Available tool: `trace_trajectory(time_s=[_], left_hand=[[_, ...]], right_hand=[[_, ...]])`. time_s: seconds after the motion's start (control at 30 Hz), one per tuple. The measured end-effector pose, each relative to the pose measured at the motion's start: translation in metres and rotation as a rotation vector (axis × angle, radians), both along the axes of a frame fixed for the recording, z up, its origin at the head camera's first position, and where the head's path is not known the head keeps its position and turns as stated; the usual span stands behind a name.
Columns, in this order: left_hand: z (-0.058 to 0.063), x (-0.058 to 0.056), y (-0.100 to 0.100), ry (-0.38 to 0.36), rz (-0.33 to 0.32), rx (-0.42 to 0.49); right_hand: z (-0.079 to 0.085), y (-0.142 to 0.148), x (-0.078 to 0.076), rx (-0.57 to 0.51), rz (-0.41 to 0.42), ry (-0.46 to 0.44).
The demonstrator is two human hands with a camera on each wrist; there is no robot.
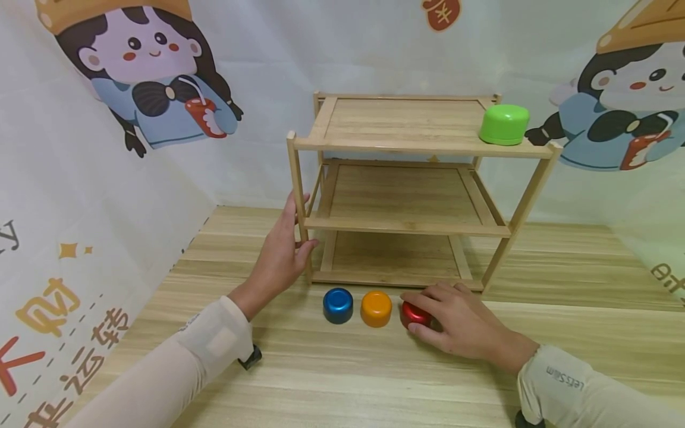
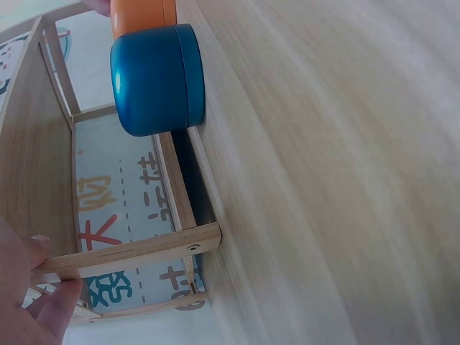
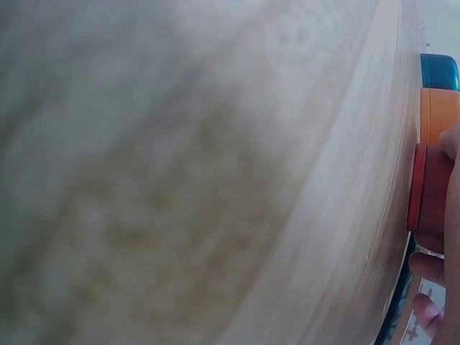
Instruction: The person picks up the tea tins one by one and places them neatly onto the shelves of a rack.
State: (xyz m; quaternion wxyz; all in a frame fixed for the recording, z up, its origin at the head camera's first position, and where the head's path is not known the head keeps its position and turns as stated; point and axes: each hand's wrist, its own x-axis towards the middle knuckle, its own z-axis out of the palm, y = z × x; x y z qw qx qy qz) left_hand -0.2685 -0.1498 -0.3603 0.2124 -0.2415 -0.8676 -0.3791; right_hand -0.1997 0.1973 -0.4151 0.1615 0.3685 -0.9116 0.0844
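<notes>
My left hand point(image 1: 280, 255) grips the front left post of a three-tier wooden rack point(image 1: 407, 226), thumb on one side and fingers on the other. In the left wrist view its fingers wrap the same post point(image 2: 129, 251). My right hand point(image 1: 460, 324) holds a shiny red round canister point(image 1: 414, 315) between thumb and fingers, and partly covers it. The red canister point(image 3: 433, 187) stands on the table in the right wrist view. To its left, in a row before the rack, are an orange canister point(image 1: 376, 309) and a blue canister point(image 1: 338, 305).
On the rack's top shelf, at the right end, stands a bright green canister point(image 1: 504, 125). Behind and at the sides hangs a white printed cloth point(image 1: 257, 107) with cartoon figures. The wood-grain table point(image 1: 332, 380) stretches in front of the rack.
</notes>
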Motion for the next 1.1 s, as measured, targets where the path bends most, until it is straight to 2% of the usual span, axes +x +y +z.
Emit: trace_trajectory(time_s=[1.1], left_hand=[[-0.001, -0.001, 0.000, 0.005, -0.007, 0.007]], right_hand=[[0.010, 0.000, 0.011, 0.026, 0.006, 0.029]])
